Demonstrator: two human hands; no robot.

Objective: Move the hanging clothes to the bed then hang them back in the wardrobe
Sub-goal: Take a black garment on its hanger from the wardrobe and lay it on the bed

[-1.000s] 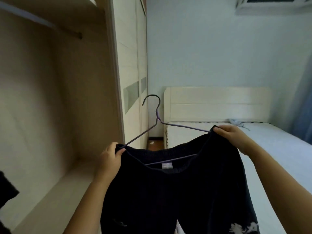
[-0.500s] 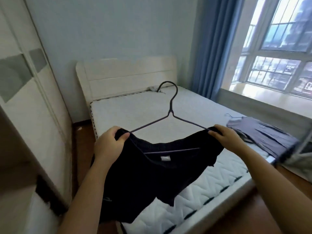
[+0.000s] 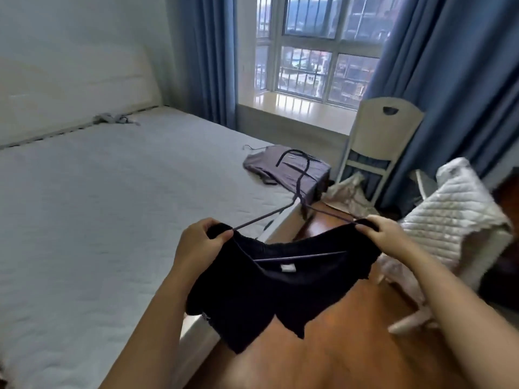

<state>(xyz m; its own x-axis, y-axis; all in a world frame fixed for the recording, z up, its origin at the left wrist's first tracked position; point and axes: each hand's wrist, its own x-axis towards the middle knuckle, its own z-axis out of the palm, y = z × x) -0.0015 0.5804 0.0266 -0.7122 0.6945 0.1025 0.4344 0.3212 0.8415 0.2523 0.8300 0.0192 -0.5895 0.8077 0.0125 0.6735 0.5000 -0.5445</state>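
A black garment [image 3: 275, 293] hangs on a thin dark wire hanger [image 3: 299, 192] held out in front of me, over the foot corner of the bed [image 3: 98, 206] and the wooden floor. My left hand [image 3: 200, 242] is shut on the garment's left shoulder and hanger end. My right hand [image 3: 386, 234] is shut on the right shoulder and hanger end. A grey garment [image 3: 283, 168] on its own hanger lies flat on the bed's far corner. The wardrobe is out of view.
A pale folding chair [image 3: 379, 141] stands by the blue curtain [image 3: 449, 80] near the window [image 3: 317, 46]. A white quilted cover [image 3: 455, 217] drapes over something at the right. A small grey item [image 3: 115, 119] lies by the headboard. Brown wooden floor [image 3: 351, 346] runs beside the bed.
My view has swung right from the wardrobe to the bed and window. Both hands kept their grip and carried the black garment on its hanger toward the bed's foot corner.
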